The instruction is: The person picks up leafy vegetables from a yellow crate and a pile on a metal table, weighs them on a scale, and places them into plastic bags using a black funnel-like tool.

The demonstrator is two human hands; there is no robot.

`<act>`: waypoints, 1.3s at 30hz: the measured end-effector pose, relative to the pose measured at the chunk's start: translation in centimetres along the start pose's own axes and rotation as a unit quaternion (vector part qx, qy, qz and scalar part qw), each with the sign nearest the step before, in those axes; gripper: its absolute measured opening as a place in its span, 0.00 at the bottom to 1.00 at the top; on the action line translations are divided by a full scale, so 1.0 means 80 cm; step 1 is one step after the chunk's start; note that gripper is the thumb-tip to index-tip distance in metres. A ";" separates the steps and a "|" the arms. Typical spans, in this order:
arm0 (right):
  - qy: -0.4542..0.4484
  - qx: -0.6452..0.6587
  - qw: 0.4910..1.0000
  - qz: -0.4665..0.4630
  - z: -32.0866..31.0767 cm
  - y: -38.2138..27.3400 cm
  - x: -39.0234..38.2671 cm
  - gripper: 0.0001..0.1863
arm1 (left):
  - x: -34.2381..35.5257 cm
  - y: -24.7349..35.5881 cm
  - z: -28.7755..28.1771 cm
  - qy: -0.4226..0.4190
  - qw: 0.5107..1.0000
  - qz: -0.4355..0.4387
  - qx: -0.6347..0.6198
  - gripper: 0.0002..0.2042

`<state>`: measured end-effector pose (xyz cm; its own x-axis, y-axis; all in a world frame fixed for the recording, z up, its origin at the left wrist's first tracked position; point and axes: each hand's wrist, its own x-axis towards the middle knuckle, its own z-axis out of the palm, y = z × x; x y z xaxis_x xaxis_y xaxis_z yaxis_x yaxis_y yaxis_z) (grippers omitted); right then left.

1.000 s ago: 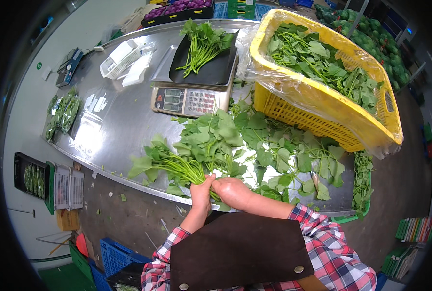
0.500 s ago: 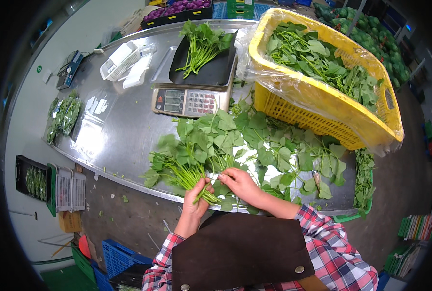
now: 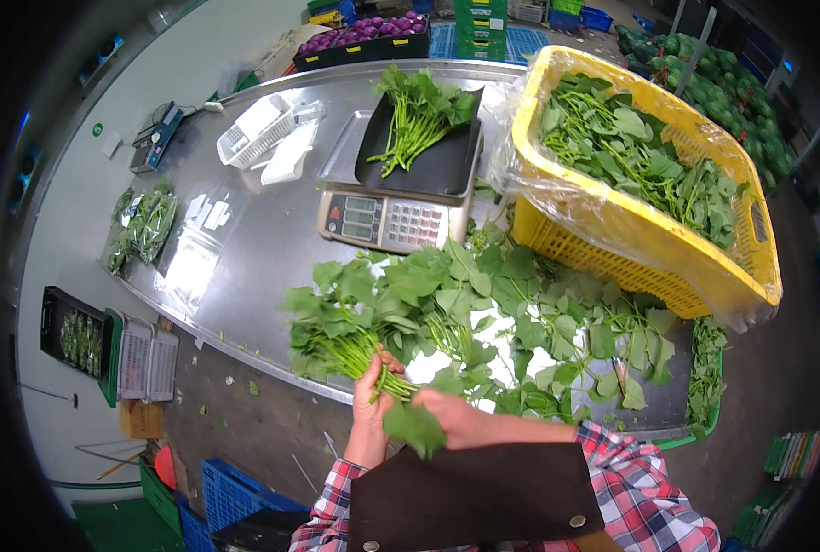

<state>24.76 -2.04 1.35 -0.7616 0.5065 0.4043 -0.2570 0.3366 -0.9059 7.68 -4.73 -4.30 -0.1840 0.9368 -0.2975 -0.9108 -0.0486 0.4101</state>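
Observation:
My left hand (image 3: pixel 370 405) is closed round the stems of a bunch of leafy greens (image 3: pixel 341 345), held over the table's near edge with its leaves pointing up and left. Close beside the stem ends is my right hand (image 3: pixel 451 419), smeared by motion, its fingers drawn together. A blurred green leaf (image 3: pixel 414 429) hangs at its fingertips, seemingly gripped by its stem, which is hidden. Loose greens (image 3: pixel 557 340) lie spread on the metal table (image 3: pixel 253 248) to the right. Another bunch (image 3: pixel 419 120) rests in the black tray of a weighing scale (image 3: pixel 391 221).
A yellow crate (image 3: pixel 603 248), lined with clear plastic and filled with greens, stands at the right. Toward the left are a white basket (image 3: pixel 258 133) and bagged greens (image 3: pixel 148 225). Purple vegetables (image 3: pixel 364 35) fill black crates behind the table. Blue crates (image 3: pixel 235 488) stand on the floor.
My right hand has moved down towards me, and a leaf now shows at its fingertips. My left hand still holds the bunch. The whole view has shifted slightly.

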 end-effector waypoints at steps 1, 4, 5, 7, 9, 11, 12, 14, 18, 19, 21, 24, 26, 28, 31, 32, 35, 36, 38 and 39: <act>-0.040 -0.027 0.997 -0.059 -0.003 0.011 -0.006 0.09 | 0.014 0.010 0.020 -0.027 0.999 0.024 0.005 0.10; -0.028 -0.061 0.992 0.104 -0.036 0.021 -0.030 0.07 | 0.050 0.059 0.061 0.060 0.952 0.158 0.257 0.06; 0.003 -0.081 0.978 0.194 -0.048 0.027 -0.046 0.08 | 0.070 0.079 0.092 0.058 0.922 0.194 0.330 0.06; 0.067 -0.083 0.928 0.357 -0.074 0.035 -0.073 0.10 | 0.128 0.111 0.146 -0.003 0.880 0.252 0.402 0.06; 0.137 -0.095 0.898 0.407 -0.091 0.027 -0.082 0.10 | 0.196 0.139 0.198 -0.045 0.832 0.293 0.469 0.07; 0.205 -0.081 0.878 0.424 -0.102 0.025 -0.099 0.10 | 0.244 0.146 0.279 0.042 0.714 0.298 0.632 0.08; 0.242 -0.101 0.868 0.421 -0.105 0.020 -0.103 0.09 | 0.299 0.147 0.279 0.005 0.633 0.398 0.664 0.08; 0.321 -0.085 0.845 0.419 -0.101 0.027 -0.125 0.08 | 0.377 0.144 0.286 -0.017 0.497 0.495 0.712 0.11; 0.491 0.023 0.764 0.417 -0.098 0.032 -0.159 0.07 | 0.460 0.066 0.246 0.078 0.266 0.220 0.935 0.43; 0.469 -0.085 0.763 0.436 -0.106 0.026 -0.164 0.08 | 0.464 0.050 0.232 0.079 0.227 0.145 0.960 0.45; 0.408 -0.295 0.730 0.462 -0.120 0.009 -0.173 0.09 | 0.470 0.035 0.225 0.095 0.205 0.143 0.964 0.44; 0.416 -0.423 0.678 0.433 -0.147 -0.014 -0.154 0.18 | 0.466 0.047 0.250 0.049 0.246 0.107 0.962 0.41; 0.394 -0.483 0.692 0.365 -0.158 -0.010 -0.140 0.19 | 0.460 0.068 0.256 0.024 0.269 0.108 0.957 0.39; 0.371 -0.471 0.736 0.315 -0.159 0.003 -0.116 0.18 | 0.438 0.087 0.263 -0.003 0.294 0.134 0.946 0.37; 0.295 -0.361 0.835 0.292 -0.134 0.039 -0.070 0.11 | 0.394 0.100 0.231 -0.024 0.343 0.343 0.874 0.33; 0.259 -0.311 0.864 0.299 -0.123 0.055 -0.056 0.12 | 0.371 0.100 0.215 -0.051 0.365 0.415 0.832 0.28; 0.148 -0.373 0.837 0.371 -0.090 0.092 -0.010 0.17 | 0.284 0.082 0.149 -0.077 0.470 0.431 0.767 0.18; 0.122 -0.406 0.825 0.374 -0.084 0.104 -0.003 0.18 | 0.252 0.071 0.129 -0.084 0.500 0.392 0.768 0.16; 0.088 -0.421 0.809 0.401 -0.086 0.118 -0.006 0.20 | 0.183 0.043 0.096 -0.070 0.574 0.291 0.762 0.11; 0.077 -0.401 0.810 0.421 -0.092 0.117 -0.005 0.20 | 0.152 0.034 0.074 -0.050 0.620 0.259 0.739 0.10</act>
<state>27.05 6.76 -6.38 -0.3671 0.8970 -0.2464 0.8304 0.1966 -0.5214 5.19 8.58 -1.68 -0.2191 0.9487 0.2281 0.6068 -0.0505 0.7932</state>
